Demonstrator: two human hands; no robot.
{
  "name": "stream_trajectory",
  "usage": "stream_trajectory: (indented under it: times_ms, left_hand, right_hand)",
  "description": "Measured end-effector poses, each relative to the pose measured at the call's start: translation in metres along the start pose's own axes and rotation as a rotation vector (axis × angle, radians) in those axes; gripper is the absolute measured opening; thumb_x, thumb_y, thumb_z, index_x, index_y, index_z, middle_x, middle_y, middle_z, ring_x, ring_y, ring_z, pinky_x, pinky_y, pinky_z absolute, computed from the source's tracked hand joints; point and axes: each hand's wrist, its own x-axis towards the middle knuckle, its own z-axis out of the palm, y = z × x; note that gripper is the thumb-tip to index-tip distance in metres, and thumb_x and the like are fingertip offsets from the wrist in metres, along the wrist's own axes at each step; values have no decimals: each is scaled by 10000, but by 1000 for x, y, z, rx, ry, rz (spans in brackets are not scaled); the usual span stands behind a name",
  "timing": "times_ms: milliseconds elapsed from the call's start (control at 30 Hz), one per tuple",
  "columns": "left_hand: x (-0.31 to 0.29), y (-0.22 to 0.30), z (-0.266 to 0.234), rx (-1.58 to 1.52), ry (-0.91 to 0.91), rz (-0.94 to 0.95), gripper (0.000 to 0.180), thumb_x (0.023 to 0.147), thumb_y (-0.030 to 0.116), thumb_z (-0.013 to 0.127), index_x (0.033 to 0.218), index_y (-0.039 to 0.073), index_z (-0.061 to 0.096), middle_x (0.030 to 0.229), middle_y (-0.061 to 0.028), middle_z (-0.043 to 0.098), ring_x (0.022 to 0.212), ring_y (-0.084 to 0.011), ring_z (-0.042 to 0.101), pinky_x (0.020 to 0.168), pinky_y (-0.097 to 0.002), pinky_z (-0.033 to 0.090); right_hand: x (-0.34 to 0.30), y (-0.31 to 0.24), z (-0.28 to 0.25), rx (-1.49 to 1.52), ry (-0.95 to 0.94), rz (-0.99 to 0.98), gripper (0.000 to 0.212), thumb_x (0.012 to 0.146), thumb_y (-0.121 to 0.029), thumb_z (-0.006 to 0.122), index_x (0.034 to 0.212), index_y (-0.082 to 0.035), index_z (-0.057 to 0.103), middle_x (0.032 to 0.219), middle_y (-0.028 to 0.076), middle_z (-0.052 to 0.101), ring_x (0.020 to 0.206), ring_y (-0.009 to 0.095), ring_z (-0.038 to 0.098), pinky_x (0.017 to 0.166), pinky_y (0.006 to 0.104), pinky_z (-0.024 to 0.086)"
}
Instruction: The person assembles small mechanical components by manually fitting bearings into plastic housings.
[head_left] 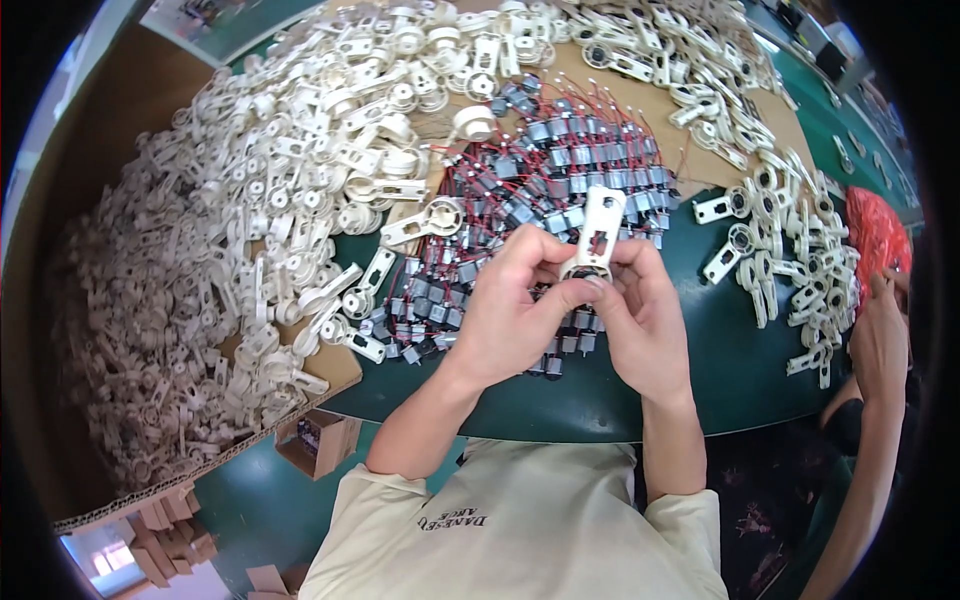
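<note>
In front of my chest I hold a white plastic housing [602,208] with a slotted handle and a round end. The handle points away from me, and a bit of red wire shows in its slot. My left hand [505,315] grips the round end from the left. On the other side my right hand [648,320] pinches it, both thumbs pressing at a dark round part [588,271] in the ring. Fingers partly cover that part. Beneath and beyond my hands, small grey motors [575,155] with red wires lie in a dense heap on the green table [720,370].
A large cardboard box [350,372] on the left spills over with white housings [250,200]. More housings with dark centres [780,230] lie at the right. Beside them are a red plastic bag [880,235] and another person's hand [880,335]. A small carton [340,445] stands below the table edge.
</note>
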Motion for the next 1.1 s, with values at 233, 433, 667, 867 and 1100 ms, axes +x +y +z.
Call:
stream_trajectory:
  times_ms: [233, 433, 667, 867, 1100]
  left_hand:
    - [8, 25, -41, 250, 205, -65, 254, 859, 53, 647, 1105, 16, 599, 879, -44, 616, 708, -96, 600, 604, -227, 481]
    - [24, 17, -91, 934, 337, -364, 358, 871, 270, 649, 1128, 22, 630, 689, -149, 642, 593, -272, 610, 636, -363, 491]
    - [5, 30, -100, 452, 380, -392, 251, 930, 100, 539, 1147, -17, 582, 834, -71, 660, 656, -117, 622, 583, -246, 498]
    - [-3, 37, -95, 102, 268, -206, 302, 964, 148, 487, 1213, -21, 508, 1011, -117, 622, 815, -161, 643, 698, -271, 534]
    - [8, 29, -39, -33, 168, -18, 309, 876, -43, 603, 1111, 44, 422, 1055, -125, 617, 895, -130, 611, 735, -251, 521]
  right_hand:
    - [22, -14, -48, -174, 234, -46, 222, 914, 8, 566, 1130, 22, 515, 1005, 36, 582, 885, 77, 545, 782, 225, 451]
    - [19, -18, -67, -611, 522, -238, 183, 877, -62, 637, 1050, -7, 616, 900, 64, 624, 789, 159, 591, 751, 283, 489]
    - [-2, -4, -26, -1067, -247, -139, 243, 770, -124, 718, 991, -61, 638, 922, 99, 563, 868, 301, 596, 750, 392, 496]
    - [4, -26, -31, -726, -148, -122, 226, 844, -100, 671, 1054, -35, 622, 883, 119, 646, 785, 277, 655, 696, 344, 513]
    - [6, -15, -4, 102, -90, 65, 287, 945, -40, 561, 1216, 29, 496, 1021, 80, 631, 881, 103, 627, 731, 236, 509]
